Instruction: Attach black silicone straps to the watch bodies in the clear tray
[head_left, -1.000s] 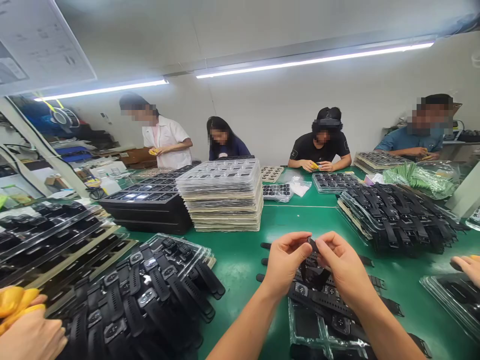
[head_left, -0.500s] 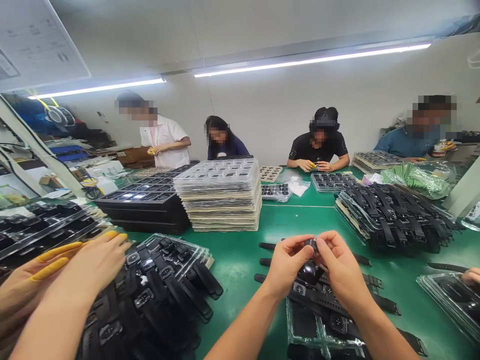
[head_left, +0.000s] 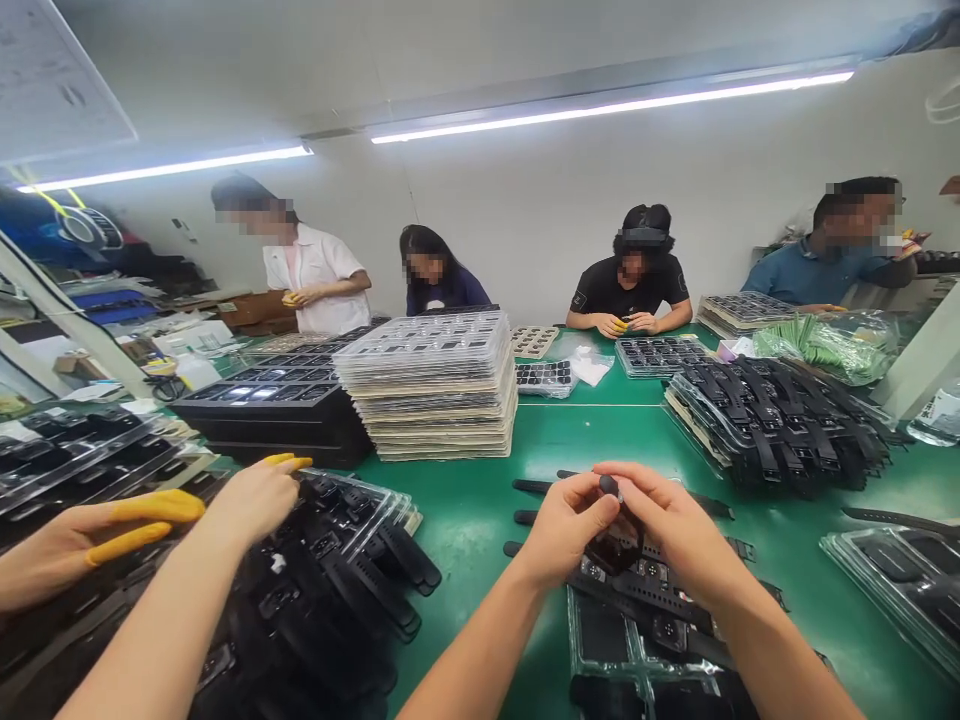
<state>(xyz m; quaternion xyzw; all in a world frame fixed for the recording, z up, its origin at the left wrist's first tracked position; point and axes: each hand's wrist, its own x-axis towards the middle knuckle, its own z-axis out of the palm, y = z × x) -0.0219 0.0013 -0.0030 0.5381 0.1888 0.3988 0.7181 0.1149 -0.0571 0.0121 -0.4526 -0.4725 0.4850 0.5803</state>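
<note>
Between my two hands is a black smartwatch (head_left: pixel 613 552), its dark glossy face hanging below my fingers. My left hand (head_left: pixel 564 528) is closed on it from the left, pinching the dark strap end at the top. My right hand (head_left: pixel 671 525) grips it from the right, fingertips meeting the left ones. Most of the strap is hidden by the fingers. Right below lies a clear plastic tray (head_left: pixel 637 655) with several black-strapped watches (head_left: pixel 667 628) laid across it, backs up.
A co-worker's hands (head_left: pixel 255 505) with yellow finger covers reach over a pile of watches (head_left: pixel 300 600) at left. Stacked trays (head_left: pixel 431 400) and black trays (head_left: pixel 277 420) stand behind. More watches (head_left: pixel 787 425) lie at right, near clear trays (head_left: pixel 900 590). Several people sit or stand opposite.
My fingers have shifted on the watch, and it has turned so its face tilts down more. The co-worker's hands at left have moved right over the pile. A hand at the right edge has left view.
</note>
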